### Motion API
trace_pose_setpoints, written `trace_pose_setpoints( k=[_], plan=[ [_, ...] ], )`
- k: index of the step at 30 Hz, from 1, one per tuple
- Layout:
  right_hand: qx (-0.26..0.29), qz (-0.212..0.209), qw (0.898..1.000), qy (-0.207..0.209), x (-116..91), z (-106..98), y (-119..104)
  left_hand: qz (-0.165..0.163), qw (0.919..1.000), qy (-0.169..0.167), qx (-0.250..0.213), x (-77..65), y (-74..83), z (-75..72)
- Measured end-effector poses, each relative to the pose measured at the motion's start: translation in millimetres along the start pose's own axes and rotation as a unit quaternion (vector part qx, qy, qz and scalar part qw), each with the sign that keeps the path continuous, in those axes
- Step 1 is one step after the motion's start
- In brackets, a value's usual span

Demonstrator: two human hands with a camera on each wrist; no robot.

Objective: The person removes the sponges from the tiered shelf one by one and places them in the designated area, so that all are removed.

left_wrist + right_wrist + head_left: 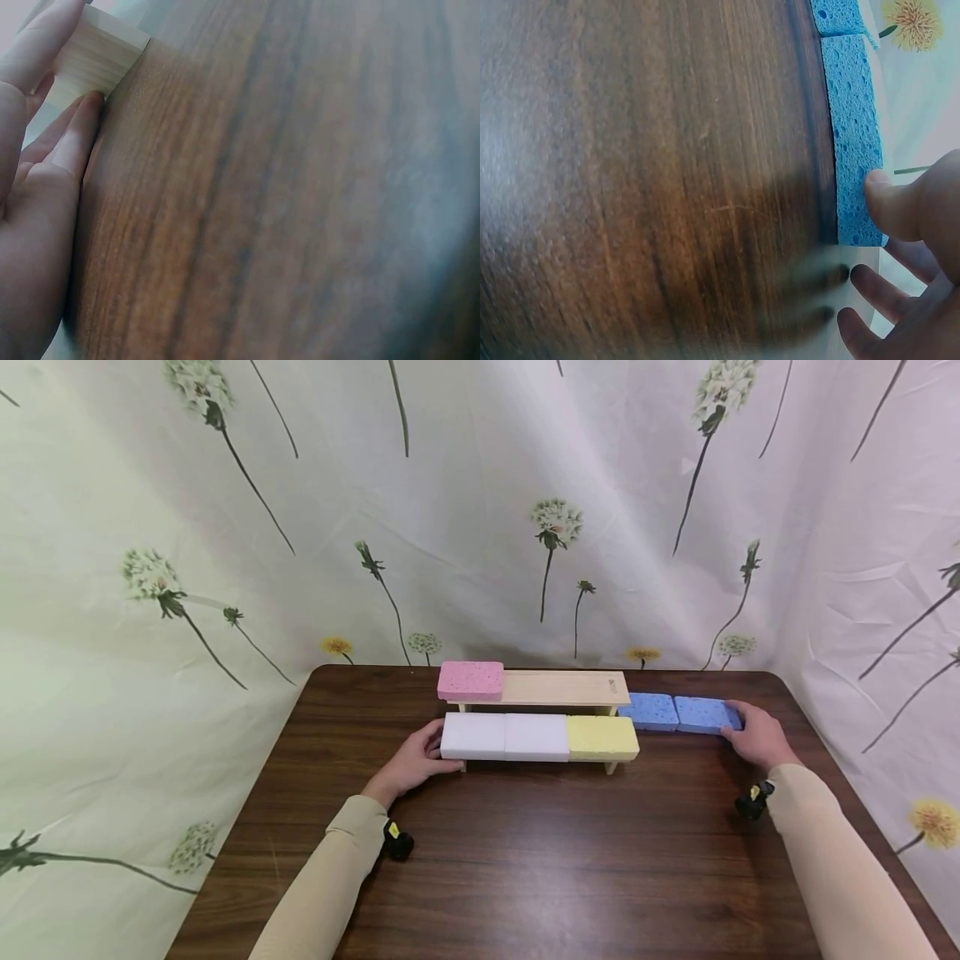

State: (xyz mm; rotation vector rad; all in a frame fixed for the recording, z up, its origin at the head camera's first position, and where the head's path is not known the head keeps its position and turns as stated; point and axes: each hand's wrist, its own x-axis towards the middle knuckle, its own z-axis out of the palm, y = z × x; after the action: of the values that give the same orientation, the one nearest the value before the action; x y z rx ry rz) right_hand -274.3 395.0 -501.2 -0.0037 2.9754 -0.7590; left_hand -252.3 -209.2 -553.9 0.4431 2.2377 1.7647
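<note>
Right hand (761,739) grips a blue sponge (703,717) (pitted) on its left.

Two sponges (703,716) are speckled blue, the table (570,852) grained brown, the cloth (465,493) dandelion-printed white.

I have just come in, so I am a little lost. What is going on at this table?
A person's left hand holds the left end of the front wooden stand, which carries two white blocks and a yellow block. The right hand grips the outer end of the right blue sponge; the other blue sponge lies next to it, beside the rear wooden stand. A pink sponge sits on that stand's left end.
</note>
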Motion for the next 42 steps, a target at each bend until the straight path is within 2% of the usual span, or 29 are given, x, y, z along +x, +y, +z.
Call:
trace_pose_setpoints(
  k=[20,25,33,42],
  plan=[
    [0.009,0.006,1.0,-0.005,-2,-2,4,0.002,0.9999,-0.006,0.01,4.2,0.1,0.5],
    [0.027,-0.008,0.999,0.018,-4,-4,2,-0.003,0.9999,-0.002,0.01,2.2,-1.0,0.0],
    [0.042,-0.035,0.997,0.049,-8,-6,-9,-0.005,1.0,0.002,0.008,1.3,-1.3,-0.4],
    [0.08,-0.048,0.995,0.043,-9,-6,-37,-0.007,0.9999,-0.002,0.008,-1.0,1.6,0.4]
  ],
)
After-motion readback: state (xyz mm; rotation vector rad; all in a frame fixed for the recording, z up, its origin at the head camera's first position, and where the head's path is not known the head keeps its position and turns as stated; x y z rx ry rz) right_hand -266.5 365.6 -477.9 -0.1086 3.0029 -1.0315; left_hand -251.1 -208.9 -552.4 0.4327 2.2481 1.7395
